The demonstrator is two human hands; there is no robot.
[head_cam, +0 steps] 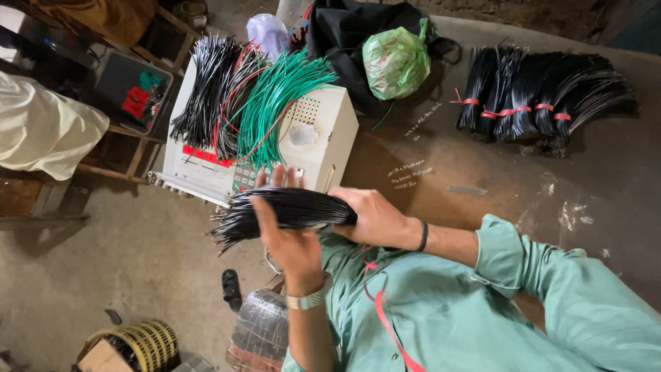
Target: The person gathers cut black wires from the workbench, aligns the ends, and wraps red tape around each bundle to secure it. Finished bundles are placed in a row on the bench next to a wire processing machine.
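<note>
1. Black cut wires, gathered into one bundle of black wires [289, 210], lie across the middle of the view, with their loose ends fanning out to the left.
2. The left hand [286, 231], which has a watch at the wrist, wraps its fingers over the middle of the bundle from the near side.
3. The right hand [375, 219], which has a dark band at the wrist, is closed around the bundle's right end.
4. The bundle is held in the air just in front of a cream machine [323, 148] that stands on the table [496, 186].
5. On top of the machine lie loose green wires [275, 103], a few red wires [231, 93] and more black wires [206, 86].
6. Far right on the table lie tied black bundles [544, 93], bound with red bands.
7. A green plastic bag [396, 62] sits against a black bag [351, 34] at the far edge, between the machine and the tied bundles.
8. A red cord [389, 327] hangs over the person's green shirt [482, 310].
</note>
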